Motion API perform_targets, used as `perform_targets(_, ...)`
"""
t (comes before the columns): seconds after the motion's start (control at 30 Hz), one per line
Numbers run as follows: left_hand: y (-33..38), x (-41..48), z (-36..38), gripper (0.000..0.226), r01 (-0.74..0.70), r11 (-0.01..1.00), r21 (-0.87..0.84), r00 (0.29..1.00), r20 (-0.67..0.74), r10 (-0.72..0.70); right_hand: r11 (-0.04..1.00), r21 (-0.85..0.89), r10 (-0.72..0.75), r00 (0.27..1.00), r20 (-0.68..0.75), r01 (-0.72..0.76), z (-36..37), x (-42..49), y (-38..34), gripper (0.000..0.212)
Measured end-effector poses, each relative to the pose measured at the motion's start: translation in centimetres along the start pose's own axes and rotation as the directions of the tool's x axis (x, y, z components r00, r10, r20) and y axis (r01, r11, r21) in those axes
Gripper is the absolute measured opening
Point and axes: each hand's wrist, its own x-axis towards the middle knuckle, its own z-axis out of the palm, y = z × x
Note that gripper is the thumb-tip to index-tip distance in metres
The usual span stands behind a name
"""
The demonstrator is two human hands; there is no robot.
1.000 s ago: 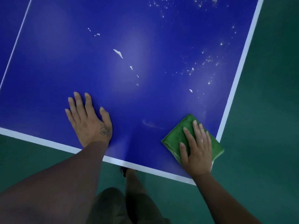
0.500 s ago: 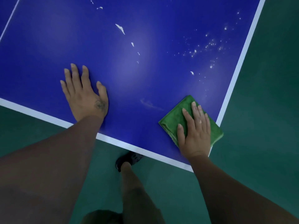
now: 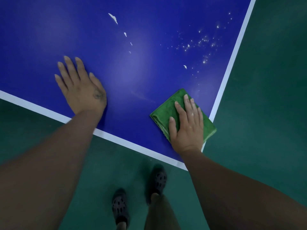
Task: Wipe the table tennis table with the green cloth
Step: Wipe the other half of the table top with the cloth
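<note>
The big blue table tennis table [image 3: 49, 39] fills the top of the view, and the wiping looks only just begun; the near right corner is the part in hand, and lots of white mess waits farther up. The right hand [image 3: 186, 128] lies flat with straight fingers on the green cloth [image 3: 163, 112], pressing it down on that corner; the cloth is folded into a square, and one tip pokes out past the white side line [image 3: 232, 63]. The left hand [image 3: 81, 87] is flat and open too, resting on the bare blue top near the front edge and holding nothing. The next move, I guess, is to push the cloth up toward the white bits, kept flat and pressed so it drags them along and does not slip off the side. Now the count, big to small: one table; one green floor [image 3: 265, 113]; two hands; one cloth; two dark shoes [image 3: 120, 206] down on the floor; five bigger white flakes [image 3: 113, 18]; and a patch of tiny white specks [image 3: 204, 40], too many to count.
</note>
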Motion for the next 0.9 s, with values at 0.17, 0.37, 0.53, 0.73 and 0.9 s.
perform_targets(0.17, 2.2, -5.2, 0.2, 0.059, 0.061, 0.997, -0.044, 0.998, 0.005, -0.060, 1.000, -0.019, 0.007, 1.000, 0.024, -0.006, 0.0, 0.0, 0.1, 0.054)
perform_targets(0.37, 4.3, -10.7, 0.3, 0.061, 0.193, 0.980, -0.048, 0.981, -0.010, -0.193, 0.999, -0.048, -0.004, 0.998, 0.060, 0.007, 0.2, 0.1, 0.5, 0.056)
perform_targets(0.53, 4.7, -11.7, 1.3, 0.058, 0.220, 0.974, -0.051, 0.974, -0.052, -0.223, 0.996, -0.072, -0.044, 0.997, 0.067, 0.049, 0.7, -0.1, 1.0, 0.058)
perform_targets(0.73, 4.8, -11.5, 1.2, 0.055, 0.198, 0.976, -0.095, 0.972, -0.111, -0.208, 0.981, -0.020, -0.188, 0.971, 0.147, 0.193, 0.7, 0.0, 1.5, 0.062)
perform_targets(0.9, 5.0, -11.7, 1.2, 0.053, 0.188, 0.973, -0.134, 0.968, -0.142, -0.207, 0.821, 0.106, -0.569, 0.788, 0.234, 0.561, 0.8, 3.8, 1.4, 0.061)
